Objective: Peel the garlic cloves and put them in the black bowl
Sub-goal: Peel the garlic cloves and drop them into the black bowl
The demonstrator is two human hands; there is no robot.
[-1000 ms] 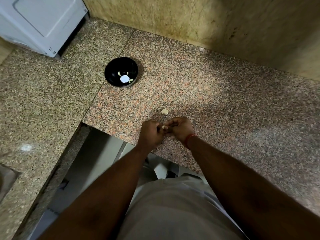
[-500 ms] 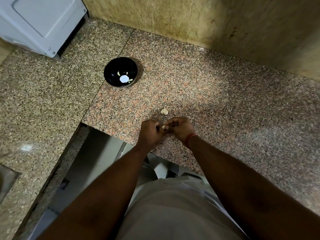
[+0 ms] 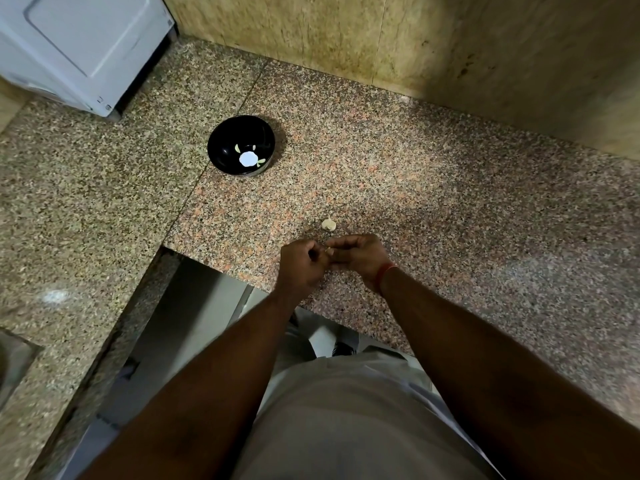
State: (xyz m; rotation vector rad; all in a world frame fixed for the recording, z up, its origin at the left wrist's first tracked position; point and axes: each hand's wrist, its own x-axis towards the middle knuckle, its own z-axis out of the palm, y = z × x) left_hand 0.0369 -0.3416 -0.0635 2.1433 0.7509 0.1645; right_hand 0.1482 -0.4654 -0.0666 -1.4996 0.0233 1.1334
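Observation:
My left hand point(image 3: 302, 263) and my right hand point(image 3: 360, 258) meet over the granite counter's front edge. Both pinch one small pale garlic clove point(image 3: 329, 251), mostly hidden by the fingers. A second garlic piece point(image 3: 328, 224) lies on the counter just beyond my hands. The black bowl point(image 3: 221, 142) stands farther back to the left, with a white spot and a few pale bits inside.
A white appliance point(image 3: 83, 46) sits at the back left corner. A tiled wall point(image 3: 450, 46) runs behind the granite counter point(image 3: 467, 209). The counter is L-shaped, with an open gap point(image 3: 194, 323) below my left arm. A metal sink edge point(image 3: 14, 362) shows at far left.
Hardly anything differs. My fingers shift slightly on the clove; the hands stay in the same place.

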